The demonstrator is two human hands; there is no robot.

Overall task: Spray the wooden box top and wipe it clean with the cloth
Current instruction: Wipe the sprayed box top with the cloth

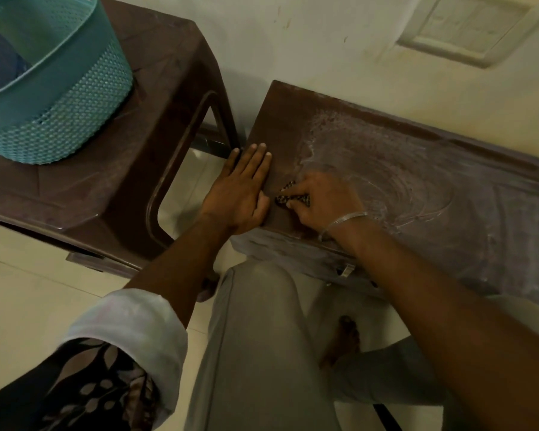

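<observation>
The brown wooden box top [417, 188] lies against the wall, covered in whitish smears and curved wipe marks across its middle and right. My left hand [241, 188] rests flat with straight fingers on the box's left edge. My right hand [321, 202] presses a small dark patterned cloth [291, 195] onto the box top, fingers curled over it, right beside my left hand. A thin bangle sits on my right wrist. No spray bottle is in view.
A brown plastic stool [131, 169] stands left of the box, carrying a teal perforated basket [53, 88]. A narrow gap of tiled floor [28, 290] separates stool and box. My knee in grey trousers [262, 337] is below the box's front edge. A metal latch [346, 270] hangs on the box front.
</observation>
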